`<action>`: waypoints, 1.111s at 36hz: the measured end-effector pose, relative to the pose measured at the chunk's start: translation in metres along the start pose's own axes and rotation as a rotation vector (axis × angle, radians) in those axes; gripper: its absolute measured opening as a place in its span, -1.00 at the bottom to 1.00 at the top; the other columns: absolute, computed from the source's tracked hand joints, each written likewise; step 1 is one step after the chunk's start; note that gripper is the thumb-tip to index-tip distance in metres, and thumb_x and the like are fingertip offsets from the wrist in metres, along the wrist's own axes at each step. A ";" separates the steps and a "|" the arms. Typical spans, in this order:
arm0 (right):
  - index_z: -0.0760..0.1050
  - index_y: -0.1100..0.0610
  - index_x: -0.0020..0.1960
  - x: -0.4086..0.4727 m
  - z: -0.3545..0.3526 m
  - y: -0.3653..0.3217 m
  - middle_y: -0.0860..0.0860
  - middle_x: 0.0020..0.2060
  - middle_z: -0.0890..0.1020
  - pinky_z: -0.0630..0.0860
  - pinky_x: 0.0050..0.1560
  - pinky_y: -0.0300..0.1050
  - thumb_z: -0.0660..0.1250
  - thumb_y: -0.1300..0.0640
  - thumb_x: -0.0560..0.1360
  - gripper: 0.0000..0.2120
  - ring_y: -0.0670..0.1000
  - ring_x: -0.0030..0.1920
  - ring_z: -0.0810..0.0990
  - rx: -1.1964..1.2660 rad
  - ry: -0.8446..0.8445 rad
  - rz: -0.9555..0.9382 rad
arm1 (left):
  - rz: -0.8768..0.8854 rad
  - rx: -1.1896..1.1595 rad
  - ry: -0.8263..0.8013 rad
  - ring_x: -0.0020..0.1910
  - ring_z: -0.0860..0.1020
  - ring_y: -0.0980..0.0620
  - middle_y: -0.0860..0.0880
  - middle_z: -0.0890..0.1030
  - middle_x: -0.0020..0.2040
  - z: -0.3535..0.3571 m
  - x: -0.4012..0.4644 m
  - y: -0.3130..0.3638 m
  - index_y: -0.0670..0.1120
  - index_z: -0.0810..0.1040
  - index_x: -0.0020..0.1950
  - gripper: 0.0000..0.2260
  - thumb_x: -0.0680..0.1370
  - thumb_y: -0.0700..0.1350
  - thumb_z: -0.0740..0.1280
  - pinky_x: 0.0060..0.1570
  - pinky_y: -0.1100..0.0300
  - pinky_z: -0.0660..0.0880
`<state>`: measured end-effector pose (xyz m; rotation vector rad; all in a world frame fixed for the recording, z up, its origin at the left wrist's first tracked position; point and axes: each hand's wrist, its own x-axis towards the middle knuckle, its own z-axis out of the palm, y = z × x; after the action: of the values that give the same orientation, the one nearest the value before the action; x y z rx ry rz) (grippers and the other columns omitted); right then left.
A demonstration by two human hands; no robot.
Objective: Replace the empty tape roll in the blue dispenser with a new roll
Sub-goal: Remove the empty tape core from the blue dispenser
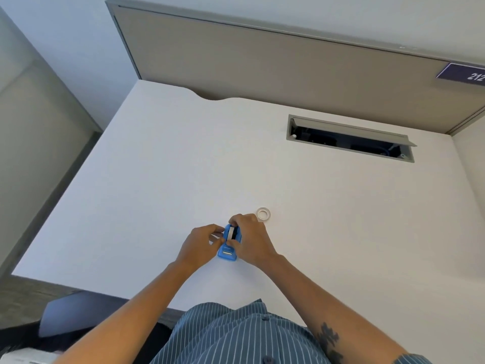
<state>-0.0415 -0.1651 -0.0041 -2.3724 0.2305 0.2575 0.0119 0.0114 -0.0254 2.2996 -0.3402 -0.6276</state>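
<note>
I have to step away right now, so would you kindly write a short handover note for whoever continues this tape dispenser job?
Left hand: steadying the blue dispenser on its left side, fingertips against it.
Right hand: wrapped over the dispenser's right side, fingers at the roll slot.
Dispenser: standing on the white desk, cutter end toward the person. A roll sits in the slot; whether it is the old or new one cannot be told.
Loose roll: flat on the desk just beyond the right hand, untouched.
Done: unclear.
Left: confirm which roll is seated, finish the swap and thread the tape to the cutter.
</note>
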 end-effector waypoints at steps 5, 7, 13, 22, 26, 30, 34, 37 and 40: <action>0.51 0.05 0.32 0.000 0.003 0.001 0.06 0.25 0.60 0.57 0.21 -0.08 0.59 0.12 0.49 -0.54 0.09 0.21 0.58 0.004 0.011 -0.009 | 0.011 0.001 -0.006 0.07 0.72 0.00 -0.04 0.77 0.15 0.001 0.002 -0.003 -0.11 0.70 0.28 -0.75 0.61 -0.11 0.46 0.22 0.05 0.65; 0.50 0.05 0.32 0.000 0.002 0.002 0.05 0.23 0.61 0.57 0.19 -0.07 0.59 0.13 0.48 -0.53 0.08 0.20 0.58 0.008 0.019 -0.013 | 0.010 0.003 -0.008 0.07 0.72 0.00 -0.03 0.77 0.15 0.001 0.003 -0.003 -0.11 0.70 0.28 -0.75 0.62 -0.10 0.46 0.21 0.06 0.65; 0.53 0.08 0.26 -0.003 0.000 0.003 0.01 0.16 0.66 0.60 0.15 0.00 0.60 0.10 0.45 -0.56 0.06 0.18 0.57 -0.022 0.054 -0.051 | 0.005 0.000 -0.010 0.05 0.72 0.03 -0.02 0.77 0.13 0.001 0.003 -0.004 -0.10 0.71 0.27 -0.76 0.61 -0.11 0.47 0.20 0.06 0.66; 0.53 0.10 0.27 -0.004 -0.001 0.002 0.02 0.15 0.67 0.60 0.10 0.01 0.57 0.16 0.46 -0.58 0.08 0.16 0.59 -0.039 0.081 -0.095 | 0.016 0.003 -0.004 -0.03 0.69 0.13 0.04 0.77 0.09 0.001 -0.001 -0.004 -0.04 0.71 0.24 -0.78 0.60 -0.12 0.47 0.12 0.19 0.64; 0.53 0.12 0.31 -0.004 -0.001 0.000 0.04 0.18 0.68 0.61 0.13 0.05 0.56 0.18 0.48 -0.56 0.10 0.19 0.60 -0.029 0.095 -0.102 | 0.025 0.009 -0.013 0.01 0.72 0.09 0.03 0.77 0.10 0.001 -0.003 -0.002 -0.06 0.71 0.26 -0.75 0.58 -0.11 0.50 0.17 0.11 0.66; 0.52 0.11 0.32 -0.004 0.000 0.001 0.04 0.21 0.67 0.60 0.16 0.02 0.57 0.16 0.48 -0.55 0.10 0.20 0.60 -0.027 0.091 -0.100 | 0.030 0.010 -0.012 0.03 0.72 0.06 -0.01 0.77 0.12 0.001 -0.003 -0.001 -0.10 0.70 0.28 -0.74 0.59 -0.13 0.49 0.20 0.09 0.66; 0.53 0.12 0.31 -0.004 0.000 0.002 0.02 0.20 0.68 0.59 0.16 0.04 0.55 0.16 0.48 -0.57 0.09 0.20 0.60 -0.030 0.100 -0.120 | 0.028 0.007 -0.010 0.04 0.72 0.03 -0.04 0.77 0.13 0.001 -0.004 -0.001 -0.13 0.70 0.29 -0.72 0.59 -0.13 0.50 0.22 0.05 0.66; 0.53 0.10 0.30 -0.005 -0.001 0.004 -0.01 0.18 0.68 0.58 0.15 -0.01 0.55 0.15 0.48 -0.57 0.05 0.19 0.60 -0.023 0.114 -0.132 | 0.027 0.002 0.001 0.05 0.72 0.03 -0.05 0.77 0.14 -0.001 -0.004 -0.001 -0.15 0.69 0.30 -0.70 0.58 -0.12 0.51 0.22 0.07 0.65; 0.54 0.07 0.29 -0.005 -0.002 0.006 -0.04 0.18 0.68 0.49 0.13 -0.16 0.56 0.12 0.47 -0.57 0.01 0.21 0.57 -0.014 0.135 -0.139 | 0.017 -0.019 0.047 0.05 0.71 0.05 -0.05 0.76 0.14 -0.001 -0.003 -0.001 -0.14 0.68 0.30 -0.74 0.61 -0.17 0.46 0.22 0.11 0.65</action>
<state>-0.0479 -0.1706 -0.0053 -2.4094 0.1264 0.0333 0.0103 0.0140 -0.0242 2.2873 -0.3302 -0.5655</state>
